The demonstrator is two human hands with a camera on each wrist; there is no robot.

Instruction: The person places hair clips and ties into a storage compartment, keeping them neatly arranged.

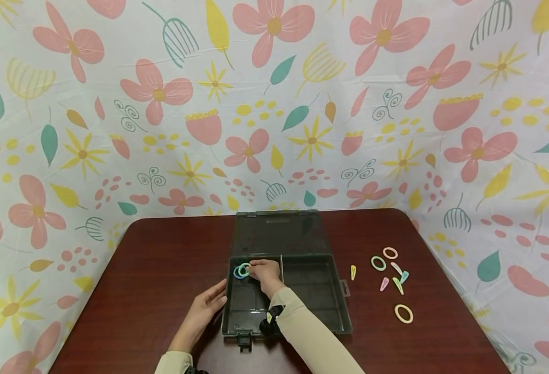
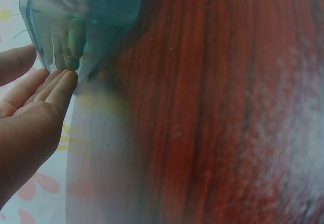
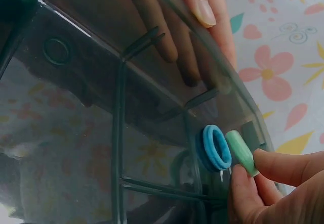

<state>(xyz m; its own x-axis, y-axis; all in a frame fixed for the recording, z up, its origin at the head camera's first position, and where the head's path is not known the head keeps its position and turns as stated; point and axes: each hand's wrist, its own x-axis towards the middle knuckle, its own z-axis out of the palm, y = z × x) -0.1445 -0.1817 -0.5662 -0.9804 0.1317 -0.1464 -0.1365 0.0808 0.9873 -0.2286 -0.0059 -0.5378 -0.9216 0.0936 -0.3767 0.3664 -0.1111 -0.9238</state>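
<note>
A dark see-through plastic box (image 1: 342, 301) lies open on the table, its lid (image 1: 279, 236) folded back. My right hand (image 1: 266, 274) reaches into the left compartment, pinching a light green hair tie (image 3: 241, 153) between thumb and fingers. Right beside that tie, a blue hair tie (image 3: 208, 145) stands against the compartment's wall in the right wrist view. My left hand (image 1: 203, 310) rests against the outside of the box's left wall. In the left wrist view its fingers (image 2: 65, 88) extend nearly straight and touch the plastic.
A thin white divider (image 1: 282, 267) splits the box. To its right lie pink (image 1: 396, 253), green (image 1: 372, 263) and yellow (image 1: 404, 321) hair ties and several snap clips, among them a yellow one (image 1: 353, 272) and a pink one (image 1: 384, 283). A flowered cloth (image 1: 274, 130) hangs behind the table.
</note>
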